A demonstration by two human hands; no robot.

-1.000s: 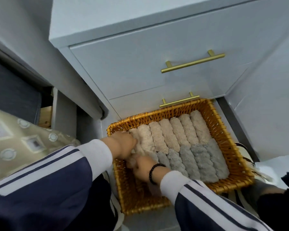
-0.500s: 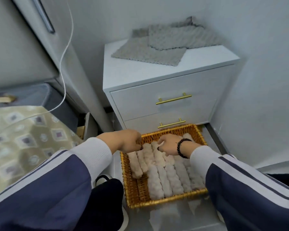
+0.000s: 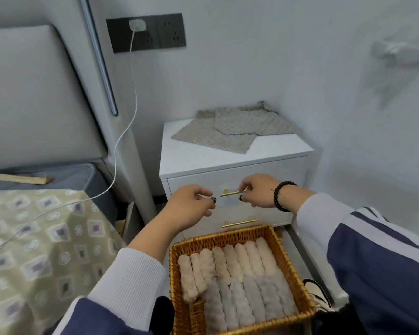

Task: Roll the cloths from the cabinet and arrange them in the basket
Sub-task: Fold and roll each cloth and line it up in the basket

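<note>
Head view: both hands [image 3: 224, 198] empty, loosely curled mid-frame; flat cloths [image 3: 230, 131] lie above them on the cabinet [image 3: 203, 158], right hand [image 3: 258, 191] nearer

Grey walls [image 3: 300, 68], padded headboard [image 3: 34, 93]

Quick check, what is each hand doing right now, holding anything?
Left hand: loosely curled in front of the cabinet, holding nothing.
Right hand: fingers curled at the upper drawer handle; whether the grip has closed cannot be told.
</note>
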